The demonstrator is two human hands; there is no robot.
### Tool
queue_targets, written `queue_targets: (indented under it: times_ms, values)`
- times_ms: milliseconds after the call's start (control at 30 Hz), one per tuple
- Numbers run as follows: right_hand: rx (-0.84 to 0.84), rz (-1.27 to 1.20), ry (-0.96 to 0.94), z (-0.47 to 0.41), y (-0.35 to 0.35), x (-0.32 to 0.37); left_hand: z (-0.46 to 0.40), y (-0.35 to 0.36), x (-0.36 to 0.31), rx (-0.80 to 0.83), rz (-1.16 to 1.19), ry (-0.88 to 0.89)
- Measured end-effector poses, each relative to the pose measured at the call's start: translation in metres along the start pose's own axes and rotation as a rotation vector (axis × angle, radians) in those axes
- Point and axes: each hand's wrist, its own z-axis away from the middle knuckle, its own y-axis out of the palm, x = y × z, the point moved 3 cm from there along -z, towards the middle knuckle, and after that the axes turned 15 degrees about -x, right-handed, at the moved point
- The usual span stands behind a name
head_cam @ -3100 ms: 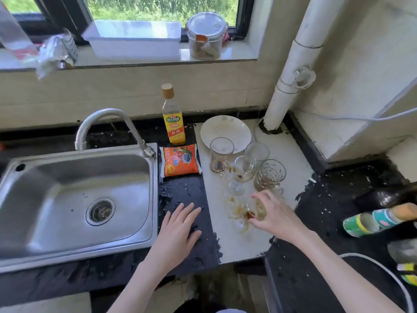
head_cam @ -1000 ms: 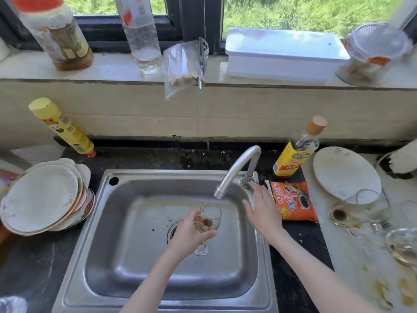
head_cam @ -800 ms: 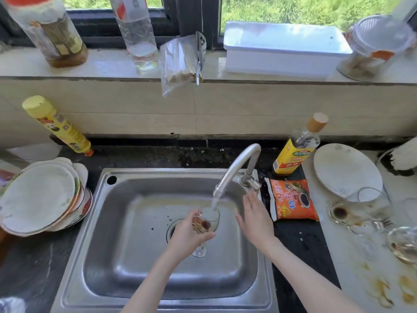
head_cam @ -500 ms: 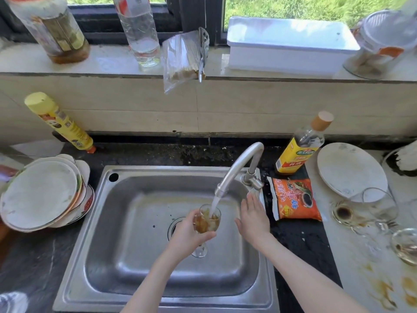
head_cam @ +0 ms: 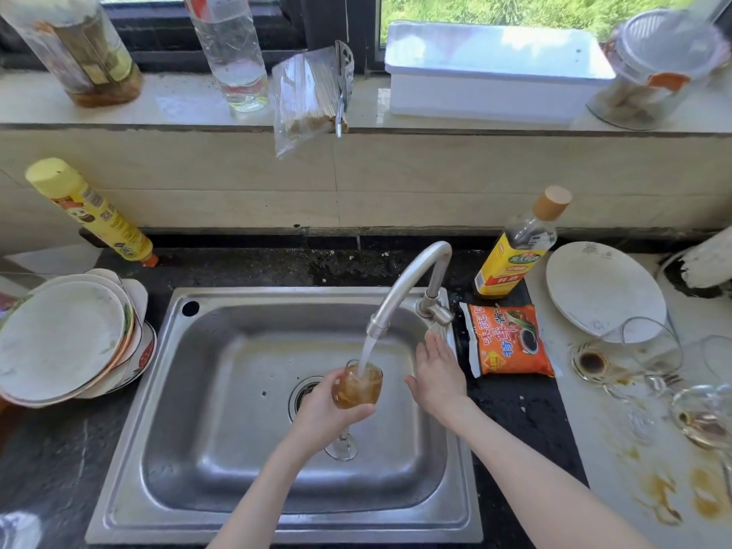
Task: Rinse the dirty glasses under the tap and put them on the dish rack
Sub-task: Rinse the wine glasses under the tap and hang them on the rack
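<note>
My left hand (head_cam: 323, 414) grips a small stemmed glass (head_cam: 358, 388) upright over the steel sink (head_cam: 198, 390). Water runs from the tap (head_cam: 404, 285) straight into the glass, which is nearly full of brown water. My right hand (head_cam: 437, 374) hovers with straight fingers just below the tap's handle, to the right of the glass, holding nothing. Several dirty glasses (head_cam: 649, 350) stand on the stained white counter at the far right.
A stack of plates (head_cam: 63, 342) sits left of the sink. A yellow bottle (head_cam: 89, 210) leans at the back left. An orange sauce packet (head_cam: 509, 340), a yellow-labelled bottle (head_cam: 515, 251) and a white plate (head_cam: 602, 289) lie right of the tap.
The glass went from the right counter to under the tap. The water came on, the glass filled with brown water, and my right hand drew back from the tap handle.
</note>
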Motion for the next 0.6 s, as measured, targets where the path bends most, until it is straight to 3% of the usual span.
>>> queue_targets:
  times_ms: [367, 500, 600]
  values:
    - [0.093, 0.021, -0.019, -0.005, -0.004, -0.003, 0.003, 0.002, -0.012, 0.106, 0.143, -0.175]
    - [0.061, -0.133, 0.013, -0.002, -0.015, -0.007, 0.002, 0.001, -0.016, 0.167, 0.152, -0.249]
    - [0.097, -0.351, 0.111, 0.015, -0.021, -0.005, 0.002, 0.002, -0.014, 0.237, 0.245, -0.478]
